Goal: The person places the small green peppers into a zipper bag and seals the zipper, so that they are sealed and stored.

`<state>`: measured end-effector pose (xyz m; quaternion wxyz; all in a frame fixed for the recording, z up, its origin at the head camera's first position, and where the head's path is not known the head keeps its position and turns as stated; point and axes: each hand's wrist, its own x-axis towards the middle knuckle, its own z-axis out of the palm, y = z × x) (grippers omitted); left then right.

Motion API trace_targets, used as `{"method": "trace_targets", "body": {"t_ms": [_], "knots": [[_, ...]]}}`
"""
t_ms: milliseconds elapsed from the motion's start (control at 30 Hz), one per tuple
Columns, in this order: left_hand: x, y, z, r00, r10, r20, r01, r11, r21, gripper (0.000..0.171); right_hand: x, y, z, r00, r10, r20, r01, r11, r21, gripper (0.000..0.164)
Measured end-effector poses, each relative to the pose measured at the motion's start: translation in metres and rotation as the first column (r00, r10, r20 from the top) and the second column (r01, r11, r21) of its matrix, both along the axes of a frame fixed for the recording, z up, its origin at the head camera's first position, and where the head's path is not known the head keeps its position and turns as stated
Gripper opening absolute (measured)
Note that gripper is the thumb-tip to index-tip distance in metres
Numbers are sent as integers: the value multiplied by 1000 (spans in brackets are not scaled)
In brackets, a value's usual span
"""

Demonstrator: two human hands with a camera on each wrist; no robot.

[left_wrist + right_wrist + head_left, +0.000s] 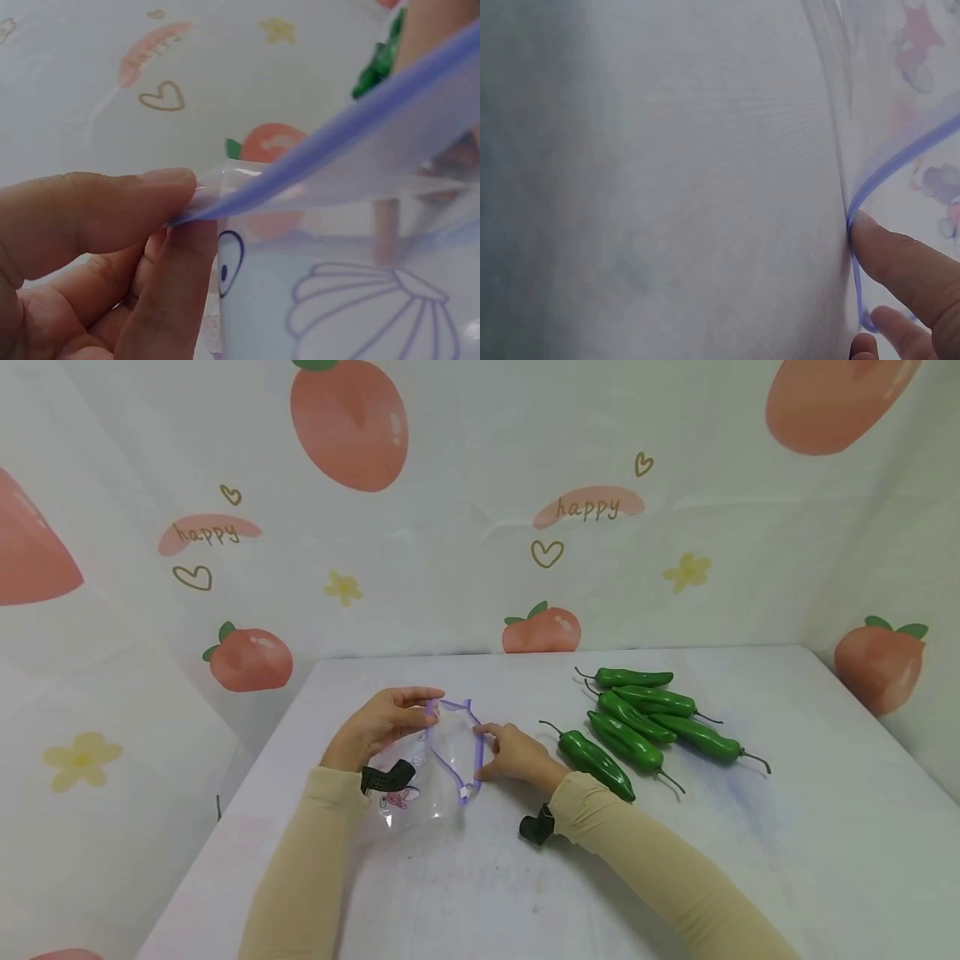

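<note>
A clear zip bag point(442, 797) with purple zip edges and printed sea creatures is held above the white table, its mouth spread apart. My left hand point(382, 724) pinches the bag's rim; in the left wrist view the thumb point(161, 184) presses the purple strip against a finger. On the opposite rim is my right hand point(517, 756), with thumb and fingertips at the purple edge. In the right wrist view a fingertip lies inside the rim and another shows outside it. No pepper is visible inside the bag.
Several green chili peppers point(630, 739) lie in a loose group on the table point(810, 860), right of the bag. One pepper point(596, 764) lies close beside the right forearm. A peach-printed cloth point(465, 552) hangs behind the table.
</note>
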<state>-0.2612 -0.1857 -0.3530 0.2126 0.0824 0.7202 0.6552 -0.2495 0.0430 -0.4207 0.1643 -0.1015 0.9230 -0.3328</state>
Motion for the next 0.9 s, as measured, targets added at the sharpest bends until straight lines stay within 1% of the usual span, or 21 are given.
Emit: {"method": "trace_targets", "body": {"t_ms": [100,200,333,433,633,800,900], "knots": [[2,6,-8,1000,7,1,-7,998,-60,51,1,0,1,1000,2,-3,-2,1000,6,77],[5,13,-18,1000,11,8,-10,994,-111,52,1,0,2,1000,4,-8,-4,1000,13,77],[5,21,-33,1000,23,21,-19,988,-151,48,1,0,1,1000,5,-7,-5,1000,18,77],[6,26,-40,999,26,35,-20,986,-163,46,0,0,-1,1000,9,-16,-9,1000,19,78],[8,33,-45,997,43,68,-31,985,-167,45,0,0,-2,999,17,-41,-16,999,34,78],[9,35,-46,994,65,83,-50,985,-164,45,0,-1,-1,999,14,-32,-13,999,30,78],[10,35,-48,994,68,86,-54,986,-160,45,0,-1,-1,1000,7,-20,-6,1000,11,78]]}}
